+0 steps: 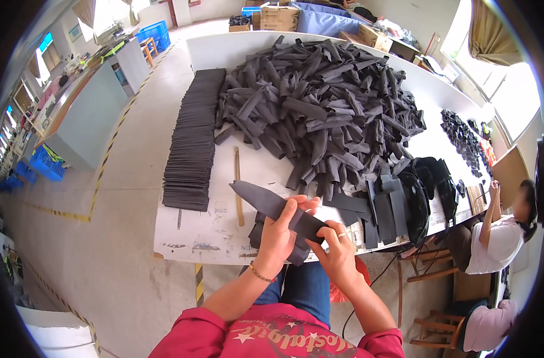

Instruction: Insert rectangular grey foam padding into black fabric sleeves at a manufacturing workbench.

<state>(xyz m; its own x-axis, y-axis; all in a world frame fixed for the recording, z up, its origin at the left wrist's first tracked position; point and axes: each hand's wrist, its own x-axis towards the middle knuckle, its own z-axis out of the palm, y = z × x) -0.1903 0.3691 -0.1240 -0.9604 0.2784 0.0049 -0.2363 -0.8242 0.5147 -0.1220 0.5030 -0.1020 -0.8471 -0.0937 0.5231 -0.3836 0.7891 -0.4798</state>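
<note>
Between my two hands, above the table's front edge, I hold a long dark grey fabric piece (pixel 257 197) with a pointed far-left end. My left hand (pixel 278 231) is closed round its middle, thumb on top. At its right end, my right hand (pixel 333 244) pinches it between thumb and fingers. Under my hands, a few more dark fabric pieces (pixel 262 234) lie at the table edge, partly hidden. A wooden stick (pixel 238 185) lies on the white table (pixel 182 238) left of my hands.
A neat row of stacked dark pieces (pixel 191 143) runs along the table's left side. A big loose heap of rolled pieces (pixel 320 101) covers the far middle. Flat strips (pixel 376 209) and black bundles (pixel 421 185) lie to the right. A co-worker (pixel 502 238) sits at far right.
</note>
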